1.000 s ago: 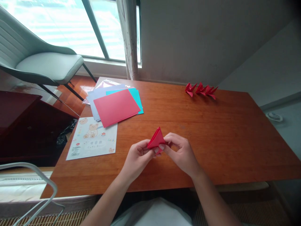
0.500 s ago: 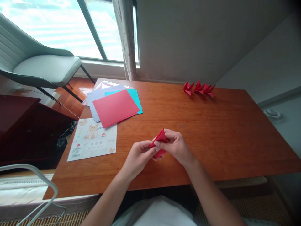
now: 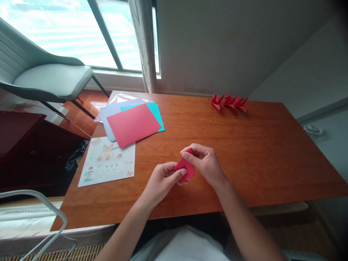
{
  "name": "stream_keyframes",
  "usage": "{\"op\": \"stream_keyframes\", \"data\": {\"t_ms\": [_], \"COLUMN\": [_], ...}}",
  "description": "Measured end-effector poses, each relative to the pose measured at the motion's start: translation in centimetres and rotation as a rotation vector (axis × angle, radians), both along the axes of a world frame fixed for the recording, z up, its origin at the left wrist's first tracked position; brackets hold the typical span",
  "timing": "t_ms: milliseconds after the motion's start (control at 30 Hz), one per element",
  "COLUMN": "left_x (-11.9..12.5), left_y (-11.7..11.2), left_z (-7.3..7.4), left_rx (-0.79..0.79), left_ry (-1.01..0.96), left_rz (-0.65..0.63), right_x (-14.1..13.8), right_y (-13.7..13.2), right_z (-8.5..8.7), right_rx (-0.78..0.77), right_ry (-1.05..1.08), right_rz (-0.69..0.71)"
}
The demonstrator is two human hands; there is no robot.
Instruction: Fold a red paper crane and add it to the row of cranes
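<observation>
A small folded piece of red paper (image 3: 187, 169) is held between my two hands, above the near part of the wooden table (image 3: 231, 156). My left hand (image 3: 162, 180) grips its lower left side, thumb on top and fingers underneath. Its upper corner is pinched by my right hand (image 3: 206, 162), thumb in front and fingers behind. Part of the paper is hidden by my thumbs and fingers. Several folded red paper figures (image 3: 228, 101) stand in a row near the table's far edge.
Left on the table lies a stack of coloured sheets, with red paper (image 3: 133, 125) over turquoise paper (image 3: 158, 112) and pale lilac paper (image 3: 107, 117). Nearer is a white sheet with bear drawings (image 3: 108, 165). A chair (image 3: 54, 79) stands by the window.
My right thumb and fingers have shifted up to the paper's top corner. The raised flap now lies flatter, showing a wider red face. My left hand keeps its grip.
</observation>
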State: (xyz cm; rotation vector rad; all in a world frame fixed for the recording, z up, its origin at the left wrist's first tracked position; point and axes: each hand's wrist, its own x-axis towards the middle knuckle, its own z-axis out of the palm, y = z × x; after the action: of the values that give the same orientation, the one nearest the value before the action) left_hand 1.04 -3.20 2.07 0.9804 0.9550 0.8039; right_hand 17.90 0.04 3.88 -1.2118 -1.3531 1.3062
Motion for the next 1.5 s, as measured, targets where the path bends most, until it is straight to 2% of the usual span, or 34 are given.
{"op": "stream_keyframes", "data": {"t_ms": [300, 567, 833, 967, 1067, 1200, 1367, 1500], "left_x": [0.1, 0.2, 0.3, 0.5, 0.5, 0.5, 0.2, 0.1], "left_y": [-0.1, -0.1, 0.0, 0.0, 0.1, 0.1, 0.0, -0.1], "left_z": [0.4, -0.2, -0.3, -0.2, -0.2, -0.3, -0.3, -0.3], "left_rx": [0.001, 0.071, 0.031, -0.014, -0.034, -0.007, 0.06, 0.061], "left_ry": [-0.009, 0.049, 0.031, -0.01, -0.035, -0.025, 0.018, 0.018], "left_rz": [-0.019, -0.006, 0.012, 0.112, 0.151, 0.133, 0.161, 0.195], "right_x": [1.5, 1.3, 0.6, 0.5, 0.6, 0.6, 0.4, 0.4], "right_y": [0.3, 0.4, 0.2, -0.1, -0.3, -0.3, -0.5, -0.9], "right_z": [0.3, 0.3, 0.4, 0.2, -0.1, -0.3, -0.4, -1.1], "right_rx": [0.039, 0.065, 0.052, 0.016, 0.053, 0.127, 0.03, -0.07], "right_ry": [-0.015, -0.071, -0.082, -0.026, -0.1, -0.157, -0.107, -0.056], "right_rz": [0.047, -0.013, -0.107, -0.018, 0.083, 0.053, 0.067, 0.105]}}
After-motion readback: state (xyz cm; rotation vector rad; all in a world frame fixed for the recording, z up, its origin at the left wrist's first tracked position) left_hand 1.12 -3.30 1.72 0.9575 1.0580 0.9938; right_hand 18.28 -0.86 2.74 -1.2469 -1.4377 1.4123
